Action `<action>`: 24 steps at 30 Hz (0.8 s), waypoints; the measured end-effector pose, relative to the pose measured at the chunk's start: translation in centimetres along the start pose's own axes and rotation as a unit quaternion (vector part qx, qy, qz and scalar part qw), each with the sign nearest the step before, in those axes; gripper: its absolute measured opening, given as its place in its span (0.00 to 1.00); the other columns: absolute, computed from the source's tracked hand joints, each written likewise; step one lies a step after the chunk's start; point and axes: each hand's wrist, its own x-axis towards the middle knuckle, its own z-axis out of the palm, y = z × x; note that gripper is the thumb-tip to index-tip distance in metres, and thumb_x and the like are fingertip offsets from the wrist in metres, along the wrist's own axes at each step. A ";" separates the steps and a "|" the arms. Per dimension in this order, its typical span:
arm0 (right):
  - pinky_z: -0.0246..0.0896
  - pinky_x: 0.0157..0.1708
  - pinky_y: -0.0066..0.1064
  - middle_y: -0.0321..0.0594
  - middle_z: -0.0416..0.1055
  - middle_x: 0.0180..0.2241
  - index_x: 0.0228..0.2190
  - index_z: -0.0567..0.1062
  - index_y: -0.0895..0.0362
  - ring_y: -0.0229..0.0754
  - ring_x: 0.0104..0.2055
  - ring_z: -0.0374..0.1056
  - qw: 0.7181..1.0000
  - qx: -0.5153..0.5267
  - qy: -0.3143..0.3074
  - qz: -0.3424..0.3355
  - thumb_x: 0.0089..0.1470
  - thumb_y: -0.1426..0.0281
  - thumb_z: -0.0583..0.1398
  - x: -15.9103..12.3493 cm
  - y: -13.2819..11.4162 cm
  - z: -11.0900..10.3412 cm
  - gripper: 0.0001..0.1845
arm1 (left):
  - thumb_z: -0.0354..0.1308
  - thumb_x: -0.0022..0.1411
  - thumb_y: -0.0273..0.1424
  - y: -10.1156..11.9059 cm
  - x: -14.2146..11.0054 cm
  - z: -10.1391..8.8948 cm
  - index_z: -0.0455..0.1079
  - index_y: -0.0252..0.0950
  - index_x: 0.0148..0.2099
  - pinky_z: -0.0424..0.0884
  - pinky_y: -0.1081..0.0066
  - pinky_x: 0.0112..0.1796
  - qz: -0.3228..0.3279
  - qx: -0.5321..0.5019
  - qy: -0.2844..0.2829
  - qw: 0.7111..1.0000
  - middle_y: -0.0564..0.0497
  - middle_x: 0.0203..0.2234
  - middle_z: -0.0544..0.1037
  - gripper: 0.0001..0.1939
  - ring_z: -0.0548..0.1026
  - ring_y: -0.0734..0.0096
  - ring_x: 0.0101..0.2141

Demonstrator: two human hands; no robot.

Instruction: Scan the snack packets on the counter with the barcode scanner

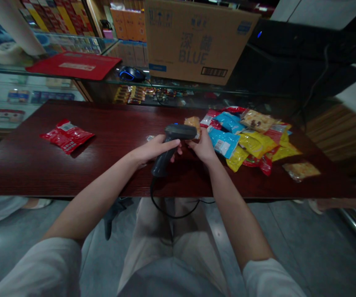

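Observation:
Wrapped round the grip of a black barcode scanner [178,132] is my left hand [156,149], with the scanner's nose pointing right. My right hand [201,145] holds a small clear-wrapped snack [192,122] just past that nose; the scanner and fingers hide part of it. Close by on the right lies a pile of snack packets, among them a blue packet [224,142], a yellow packet [258,142] and a clear-wrapped cracker [258,120]. A red packet [68,135] rests alone on the table's left. Partly under my left hand is a bit of clear wrapper [149,138].
The dark red wooden table [112,173] spans the front. Behind it, a cardboard box [196,45], a computer mouse [131,74] and a red mat [75,66] sit on a glass counter. One wrapped cracker [301,170] lies far right. The scanner's cable [165,212] loops below the table edge.

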 end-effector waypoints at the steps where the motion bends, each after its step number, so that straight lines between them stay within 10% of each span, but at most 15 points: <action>1: 0.72 0.44 0.47 0.42 0.72 0.43 0.47 0.65 0.53 0.48 0.44 0.72 1.000 -0.004 -0.002 0.000 0.45 0.69 0.66 0.0 0.0 0.0 0.27 | 0.64 0.52 0.56 0.0 0.0 0.0 0.74 0.30 0.36 0.70 0.74 0.22 -0.003 0.006 0.002 1.000 0.44 0.29 0.80 0.30 0.74 0.72 0.22; 13: 0.72 0.41 0.44 0.43 0.72 0.40 0.49 0.64 0.56 0.47 0.39 0.72 0.999 -0.017 -0.008 0.026 0.43 0.67 0.66 0.0 -0.5 0.0 0.31 | 0.62 0.57 0.51 0.6 -0.2 0.4 0.72 0.31 0.33 0.67 0.75 0.21 0.000 0.002 0.033 0.999 0.47 0.24 0.78 0.24 0.73 0.74 0.20; 24: 0.67 0.49 0.48 0.53 0.68 0.52 0.59 0.52 0.53 0.53 0.51 0.71 0.987 -0.100 0.110 -0.064 0.57 0.58 0.60 -0.7 -2.1 -2.3 0.34 | 0.66 0.55 0.51 1.1 -1.0 -1.0 0.71 0.30 0.42 0.71 0.74 0.22 0.044 -0.113 0.068 0.990 0.44 0.32 0.80 0.27 0.74 0.74 0.21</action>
